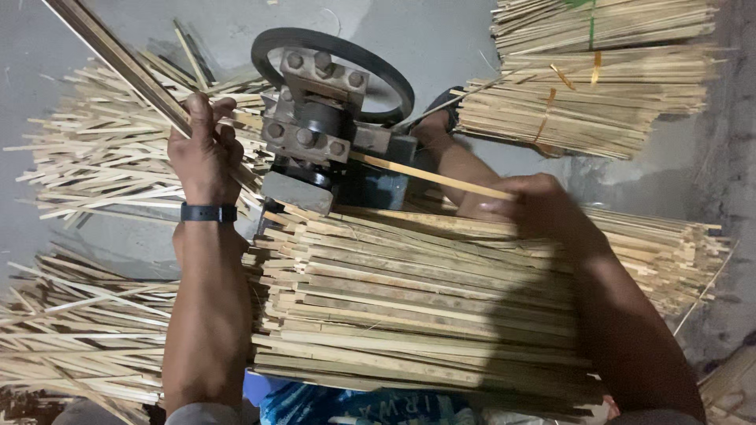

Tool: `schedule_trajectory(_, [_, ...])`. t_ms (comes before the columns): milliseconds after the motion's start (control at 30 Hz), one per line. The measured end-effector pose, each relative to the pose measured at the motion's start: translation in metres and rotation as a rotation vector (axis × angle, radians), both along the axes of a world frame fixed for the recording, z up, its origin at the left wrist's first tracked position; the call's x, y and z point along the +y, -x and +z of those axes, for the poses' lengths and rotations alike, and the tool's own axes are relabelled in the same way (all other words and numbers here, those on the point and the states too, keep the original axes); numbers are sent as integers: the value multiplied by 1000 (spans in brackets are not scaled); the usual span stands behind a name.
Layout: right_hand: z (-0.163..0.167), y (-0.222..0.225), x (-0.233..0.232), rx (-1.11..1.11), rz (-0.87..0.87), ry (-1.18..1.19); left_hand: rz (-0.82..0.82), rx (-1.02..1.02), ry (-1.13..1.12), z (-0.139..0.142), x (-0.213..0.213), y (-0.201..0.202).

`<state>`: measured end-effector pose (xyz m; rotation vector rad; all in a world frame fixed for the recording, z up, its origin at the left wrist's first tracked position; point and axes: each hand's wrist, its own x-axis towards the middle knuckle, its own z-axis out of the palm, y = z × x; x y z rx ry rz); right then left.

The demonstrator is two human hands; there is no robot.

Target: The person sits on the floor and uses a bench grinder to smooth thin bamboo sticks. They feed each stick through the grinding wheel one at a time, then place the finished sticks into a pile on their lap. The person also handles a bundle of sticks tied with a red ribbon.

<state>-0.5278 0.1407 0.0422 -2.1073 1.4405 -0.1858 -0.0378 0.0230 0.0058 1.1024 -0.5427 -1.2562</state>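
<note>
left hand [203, 145]: grip closed round a long strip [118, 59] slanting toward the machine [319, 130] | right hand [535, 206]: grip pinching a thin strip [429, 175] leaving the machine, above the stack [409, 315] on the lap

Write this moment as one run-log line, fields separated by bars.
left hand: grips long strip | right hand: holds thin strip at machine | strip stack: on lap

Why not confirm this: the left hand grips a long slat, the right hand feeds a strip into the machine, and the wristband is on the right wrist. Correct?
Not quite. The head view shows the wristband on the left wrist. The left hand does grip the slat, and the right hand feeds the strip into the machine.
</note>
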Motion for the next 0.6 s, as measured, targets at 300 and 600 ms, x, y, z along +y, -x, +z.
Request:
schedule_trajectory(300, [-22, -35, 3, -332, 36, -84, -91, 57, 56, 3, -1, 3])
schedule_trajectory(600, [3, 26, 3, -52, -175, -78, 36, 104, 165, -20, -5, -19])
